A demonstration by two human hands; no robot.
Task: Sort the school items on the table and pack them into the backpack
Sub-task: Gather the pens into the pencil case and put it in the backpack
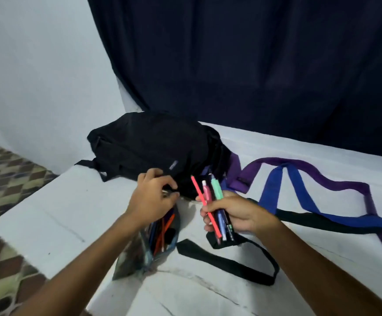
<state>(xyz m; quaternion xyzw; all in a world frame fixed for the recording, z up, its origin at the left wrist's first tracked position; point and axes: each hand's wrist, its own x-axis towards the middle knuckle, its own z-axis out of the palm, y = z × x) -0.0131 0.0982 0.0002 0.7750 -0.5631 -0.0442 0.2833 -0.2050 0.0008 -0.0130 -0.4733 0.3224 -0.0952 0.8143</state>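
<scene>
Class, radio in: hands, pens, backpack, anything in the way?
Left hand pinching pencil case top. Right hand gripping pens. Backpack behind; straps alongside.

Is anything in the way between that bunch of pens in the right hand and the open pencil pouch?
Nothing visible blocks it. The right hand grips the pens just right of the pencil pouch, with bare table between. The left hand is at the pouch's far end; its open mouth faces the pens.

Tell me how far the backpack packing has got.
Done: some pens already sit in the open pencil pouch. In hand: the right hand grips a bundle of pens; the left hand pinches the pouch's top end. Left: the pouch still lies on the table, outside the black backpack.
</scene>
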